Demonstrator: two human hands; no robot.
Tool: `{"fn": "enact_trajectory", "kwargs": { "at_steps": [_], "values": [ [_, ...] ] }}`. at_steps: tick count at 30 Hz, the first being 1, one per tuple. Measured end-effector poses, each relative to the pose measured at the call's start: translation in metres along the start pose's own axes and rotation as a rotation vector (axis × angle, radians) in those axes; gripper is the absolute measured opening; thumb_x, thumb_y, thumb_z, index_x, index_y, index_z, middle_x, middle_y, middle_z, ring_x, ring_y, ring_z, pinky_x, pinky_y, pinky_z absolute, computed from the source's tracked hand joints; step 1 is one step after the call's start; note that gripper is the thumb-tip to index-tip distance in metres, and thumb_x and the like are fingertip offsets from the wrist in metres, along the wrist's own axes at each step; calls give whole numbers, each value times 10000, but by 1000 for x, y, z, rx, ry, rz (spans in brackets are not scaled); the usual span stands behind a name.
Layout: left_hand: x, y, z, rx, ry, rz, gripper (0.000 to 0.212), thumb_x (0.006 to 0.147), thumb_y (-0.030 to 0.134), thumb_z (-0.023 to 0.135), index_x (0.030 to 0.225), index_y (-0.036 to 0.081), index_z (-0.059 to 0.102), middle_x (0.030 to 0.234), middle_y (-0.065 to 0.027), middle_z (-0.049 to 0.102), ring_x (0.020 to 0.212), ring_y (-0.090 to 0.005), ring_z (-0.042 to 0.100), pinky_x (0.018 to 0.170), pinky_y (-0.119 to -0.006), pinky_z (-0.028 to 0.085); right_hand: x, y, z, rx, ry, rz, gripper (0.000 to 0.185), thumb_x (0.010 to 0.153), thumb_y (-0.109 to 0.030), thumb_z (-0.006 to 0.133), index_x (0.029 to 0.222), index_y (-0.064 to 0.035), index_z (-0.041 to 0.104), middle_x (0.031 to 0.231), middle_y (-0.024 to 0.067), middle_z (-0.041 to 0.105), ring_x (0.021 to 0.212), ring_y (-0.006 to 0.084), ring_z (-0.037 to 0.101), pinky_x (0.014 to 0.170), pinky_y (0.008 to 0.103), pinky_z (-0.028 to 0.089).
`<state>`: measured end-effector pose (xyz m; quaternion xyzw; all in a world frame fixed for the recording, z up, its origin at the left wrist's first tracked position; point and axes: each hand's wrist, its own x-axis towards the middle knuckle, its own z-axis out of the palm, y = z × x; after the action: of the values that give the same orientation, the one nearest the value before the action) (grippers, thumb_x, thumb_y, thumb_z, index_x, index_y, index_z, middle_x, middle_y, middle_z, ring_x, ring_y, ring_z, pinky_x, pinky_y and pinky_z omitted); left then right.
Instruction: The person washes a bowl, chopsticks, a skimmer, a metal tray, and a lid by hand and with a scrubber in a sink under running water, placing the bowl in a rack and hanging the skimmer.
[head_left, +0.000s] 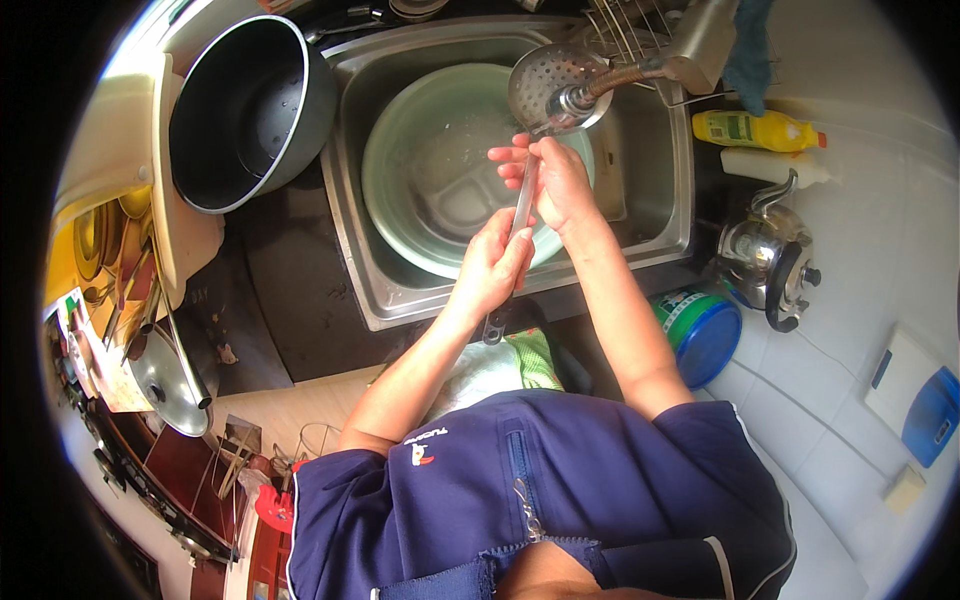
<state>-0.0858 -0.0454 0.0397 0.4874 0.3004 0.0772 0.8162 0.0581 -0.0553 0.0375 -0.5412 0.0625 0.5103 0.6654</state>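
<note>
A perforated metal skimmer (551, 75) is held aslant above the sink, its round head at the far end. My left hand (499, 259) is closed around the middle of its long handle, and the hole-ended grip sticks out below. Farther up, my right hand (559, 180) has the handle between thumb and fingers, just under the head. The chrome faucet outlet (571, 106) hangs over the skimmer and hides part of its head. Below both hands, a pale green basin (420, 251) holding cloudy water sits in the stainless steel sink (352, 262).
A deep dark pot (255, 112) stands left of the sink. At the right are a yellow bottle (754, 130), a metal kettle (761, 259) and a green tub with a blue lid (701, 337). Utensils (142, 277) and a pot lid (169, 382) are at the far left.
</note>
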Motion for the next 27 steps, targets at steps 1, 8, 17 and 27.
{"fn": "enact_trajectory", "kwargs": {
  "at_steps": [1, 8, 17, 27],
  "values": [
    [0, 0, 1, 25, 11, -2, 212, 923, 165, 437, 1064, 9, 464, 594, 7, 450, 427, -60, 389, 406, -202, 335, 0, -1, 0, -21, -7, 8, 193, 846, -157, 436, 901, 6, 524, 771, 164, 633, 575, 144, 551, 535, 274, 463],
    [4, 8, 3, 83, 56, -25, 183, 920, 155, 438, 1019, 6, 473, 595, -5, 463, 433, -69, 407, 411, -208, 349, 17, 7, -4, -62, 55, 48, 220, 877, -219, 502, 933, -7, 519, 814, 149, 628, 615, 142, 556, 576, 267, 467],
    [3, 17, -11, -255, -61, -152, 178, 920, 191, 448, 883, 19, 473, 545, -13, 438, 380, -98, 400, 376, -209, 333, 0, 17, -7, -161, -125, 44, 259, 901, -265, 493, 952, -12, 509, 794, 149, 634, 649, 176, 598, 608, 277, 489],
    [9, 22, -17, -355, -24, -146, 158, 892, 125, 455, 936, -23, 492, 620, -56, 516, 415, -118, 460, 380, -223, 381, 24, 49, -21, -51, -88, 124, 266, 782, -245, 666, 793, 10, 589, 651, 75, 585, 513, 114, 533, 477, 197, 421]
  ]
}}
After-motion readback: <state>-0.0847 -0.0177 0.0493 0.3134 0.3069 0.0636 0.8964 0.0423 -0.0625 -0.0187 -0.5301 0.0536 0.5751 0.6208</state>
